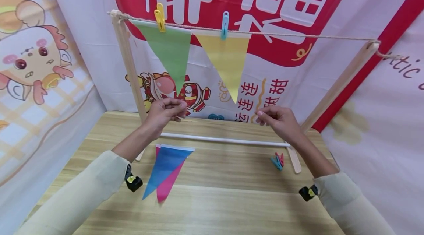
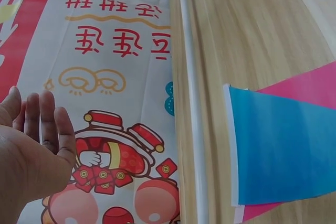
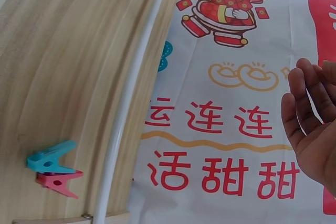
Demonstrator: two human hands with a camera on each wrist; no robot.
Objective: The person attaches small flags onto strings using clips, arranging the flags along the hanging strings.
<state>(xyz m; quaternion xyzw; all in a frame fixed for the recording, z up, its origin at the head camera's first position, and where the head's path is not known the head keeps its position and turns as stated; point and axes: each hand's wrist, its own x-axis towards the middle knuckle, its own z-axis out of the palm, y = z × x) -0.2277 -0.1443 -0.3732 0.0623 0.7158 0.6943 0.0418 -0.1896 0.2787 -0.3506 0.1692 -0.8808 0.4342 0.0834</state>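
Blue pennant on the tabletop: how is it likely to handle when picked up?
The blue pennant looks thin and sheet-like, so it is probably light for its size. It lies partly over the pink pennant, so the two could slide or lift together. The similar yellow pennant hangs fairly flat, so the blue one may keep its shape.

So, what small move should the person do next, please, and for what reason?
Probably the left hand should reach down for the blue pennant, which lies over the pink pennant. That hand looks empty, the green pennant and yellow pennant already hang clipped, the rope is bare further right, and a loose blue clip remains available.
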